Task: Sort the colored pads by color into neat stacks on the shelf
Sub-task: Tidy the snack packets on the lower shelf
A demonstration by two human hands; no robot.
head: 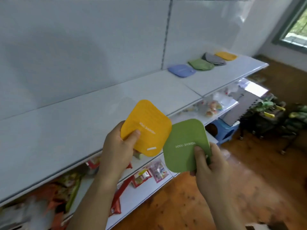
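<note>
Left hand pinches yellow pad; right hand pinches green pad. Both held above shelf; blue, green, grey, yellow stacks far right.

Yellow pad, green pad, seemingly held.

Below the top board you see lower shelves crowded with packaged goods: red snack packets lie flat on the nearer tier, and a clear bag of pale and pink sweets sits farther along. To your right, a blue plastic stool stands on the wooden floor, just beside the shelving. Beyond it, a dark rack carries green and yellow items too blurred to identify. A green-framed window opens in the far corner, beside the pale panelled wall.
</note>
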